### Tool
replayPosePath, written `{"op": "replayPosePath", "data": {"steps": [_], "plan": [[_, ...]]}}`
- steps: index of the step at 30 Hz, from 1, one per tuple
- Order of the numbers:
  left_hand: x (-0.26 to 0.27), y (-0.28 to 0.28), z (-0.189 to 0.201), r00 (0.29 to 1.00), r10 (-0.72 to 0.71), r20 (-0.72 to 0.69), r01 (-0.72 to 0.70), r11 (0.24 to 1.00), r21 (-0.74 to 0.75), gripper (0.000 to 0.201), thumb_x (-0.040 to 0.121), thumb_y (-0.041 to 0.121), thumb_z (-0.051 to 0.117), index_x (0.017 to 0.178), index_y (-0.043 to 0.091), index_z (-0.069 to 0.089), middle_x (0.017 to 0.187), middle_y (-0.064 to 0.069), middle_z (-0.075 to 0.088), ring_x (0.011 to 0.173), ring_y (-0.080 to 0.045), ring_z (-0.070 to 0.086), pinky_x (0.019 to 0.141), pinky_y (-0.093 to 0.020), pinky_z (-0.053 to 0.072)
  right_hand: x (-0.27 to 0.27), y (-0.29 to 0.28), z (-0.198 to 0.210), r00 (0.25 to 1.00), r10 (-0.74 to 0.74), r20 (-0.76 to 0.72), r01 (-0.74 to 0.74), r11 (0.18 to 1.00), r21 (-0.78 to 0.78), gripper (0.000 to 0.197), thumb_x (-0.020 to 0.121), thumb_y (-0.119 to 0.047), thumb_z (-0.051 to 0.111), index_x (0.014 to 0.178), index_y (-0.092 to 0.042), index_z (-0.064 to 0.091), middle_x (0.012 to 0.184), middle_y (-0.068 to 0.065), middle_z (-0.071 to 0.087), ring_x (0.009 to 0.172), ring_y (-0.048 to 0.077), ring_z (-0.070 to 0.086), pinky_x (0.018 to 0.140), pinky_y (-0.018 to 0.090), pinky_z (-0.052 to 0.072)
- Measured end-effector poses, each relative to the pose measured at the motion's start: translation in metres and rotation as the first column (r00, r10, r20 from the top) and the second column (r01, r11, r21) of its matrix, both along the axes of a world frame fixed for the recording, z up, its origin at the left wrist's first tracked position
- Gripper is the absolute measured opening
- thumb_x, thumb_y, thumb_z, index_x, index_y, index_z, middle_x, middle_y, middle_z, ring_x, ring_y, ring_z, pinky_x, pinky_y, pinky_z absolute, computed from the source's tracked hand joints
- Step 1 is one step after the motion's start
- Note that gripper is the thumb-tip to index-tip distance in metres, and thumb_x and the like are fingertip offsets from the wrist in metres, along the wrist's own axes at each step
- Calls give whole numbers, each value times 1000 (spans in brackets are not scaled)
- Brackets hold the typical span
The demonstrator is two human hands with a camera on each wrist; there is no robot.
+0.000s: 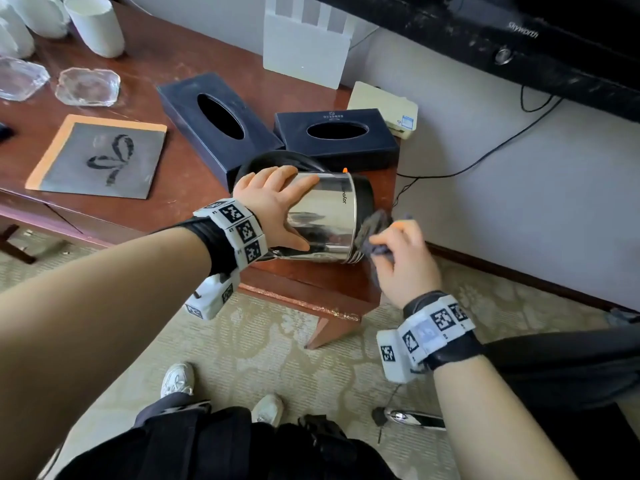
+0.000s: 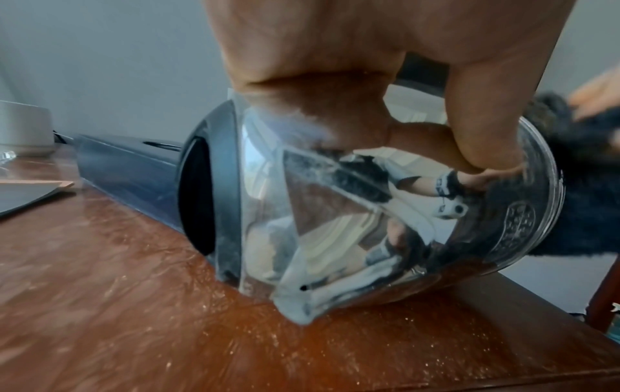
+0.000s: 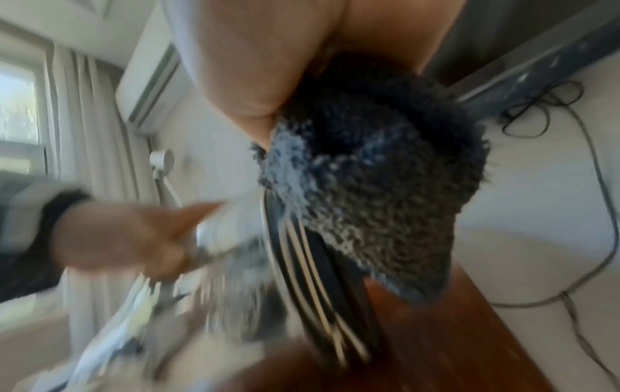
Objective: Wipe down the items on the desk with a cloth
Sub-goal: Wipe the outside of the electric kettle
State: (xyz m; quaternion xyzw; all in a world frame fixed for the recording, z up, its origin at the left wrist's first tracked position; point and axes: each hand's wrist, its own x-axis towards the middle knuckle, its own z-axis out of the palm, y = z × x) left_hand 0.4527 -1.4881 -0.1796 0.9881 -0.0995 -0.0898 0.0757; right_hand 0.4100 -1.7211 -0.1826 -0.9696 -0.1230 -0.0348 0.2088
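A shiny steel kettle (image 1: 325, 216) lies tilted on its side at the right end of the wooden desk (image 1: 304, 278). My left hand (image 1: 273, 202) grips its body, fingers over the top and thumb underneath. In the left wrist view the kettle (image 2: 335, 225) rests on its spout side under my left hand (image 2: 335, 66). My right hand (image 1: 401, 258) holds a bunched grey cloth (image 1: 375, 226) against the kettle's black bottom end. The right wrist view, which is blurred, shows the cloth (image 3: 369, 185) pressed on the ringed underside of the kettle (image 3: 318, 252).
Two dark tissue boxes (image 1: 214, 123) (image 1: 336, 136) stand right behind the kettle. A grey mat (image 1: 100, 157), glass dishes (image 1: 88, 86) and white cups (image 1: 97, 26) are further left. A cream box (image 1: 384, 109), a television (image 1: 519, 36) and cables (image 1: 485, 157) are at the wall.
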Motion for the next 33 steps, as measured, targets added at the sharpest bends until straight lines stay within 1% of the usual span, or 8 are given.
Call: {"op": "replayPosePath", "data": {"steps": [4, 8, 11, 15, 17, 24, 31, 33], "plan": [[-1, 0, 1, 1000, 8, 4, -8, 1000, -7, 106, 66, 69, 64, 145, 44, -1, 155, 5, 6, 142, -22, 6, 116, -43, 7, 23, 14, 36, 962, -105, 252, 46, 972, 231, 17, 87, -14, 59, 104, -11, 60, 120, 6, 44, 88, 5, 45, 67, 22, 37], [-1, -1, 2, 1000, 19, -7, -20, 1000, -12, 105, 66, 69, 64, 145, 44, -1, 155, 6, 5, 143, -21, 6, 116, -42, 7, 31, 33, 25, 997, 18, 75, -12, 997, -78, 20, 91, -16, 52, 109, -20, 59, 124, 0, 43, 108, 19, 45, 71, 25, 36], [-1, -1, 2, 1000, 21, -4, -21, 1000, -18, 105, 66, 68, 65, 145, 44, 0, 155, 6, 6, 143, -21, 6, 115, -42, 6, 11, 25, 4, 996, 29, 83, -21, 996, -85, 18, 90, -12, 53, 106, -18, 60, 123, 0, 45, 109, 23, 46, 65, 26, 35], [0, 0, 0, 1000, 23, 14, -23, 999, -36, 105, 65, 68, 66, 145, 45, 1, 155, 6, 7, 142, -20, 7, 115, -41, 6, -20, 4, -30, 991, -12, -134, -17, 976, -218, 17, 91, -11, 50, 102, -21, 59, 117, -6, 46, 104, 20, 49, 62, 24, 33], [0, 1, -1, 1000, 23, 14, -23, 999, -39, 105, 65, 68, 66, 145, 45, 1, 155, 6, 7, 142, -20, 7, 115, -41, 6, -28, -2, -32, 985, -83, -154, 59, 986, -154, 15, 90, -12, 53, 100, -19, 61, 116, -4, 48, 96, 22, 55, 62, 23, 33], [-1, 1, 0, 999, 23, 29, -22, 999, -39, 104, 66, 67, 65, 145, 45, 1, 155, 6, 8, 142, -20, 7, 115, -40, 7, 11, 21, 14, 963, -126, 240, 98, 987, 125, 21, 86, -13, 60, 107, -15, 63, 117, 6, 50, 90, 26, 58, 61, 25, 37], [0, 3, -4, 999, -9, 46, 12, 998, -56, 104, 65, 66, 67, 145, 44, 4, 154, 5, 10, 142, -20, 8, 115, -42, 7, -10, 15, -17, 997, -52, 55, 48, 996, 70, 22, 89, -13, 57, 110, -17, 64, 121, 2, 50, 110, 26, 50, 70, 24, 37], [1, 4, -2, 999, -14, 48, 18, 996, -83, 102, 67, 64, 67, 145, 43, 5, 154, 4, 10, 143, -20, 7, 116, -42, 6, -21, 7, -26, 995, -28, -93, 19, 995, -97, 19, 91, -16, 53, 106, -23, 63, 121, -3, 48, 108, 22, 50, 69, 24, 35]]}}
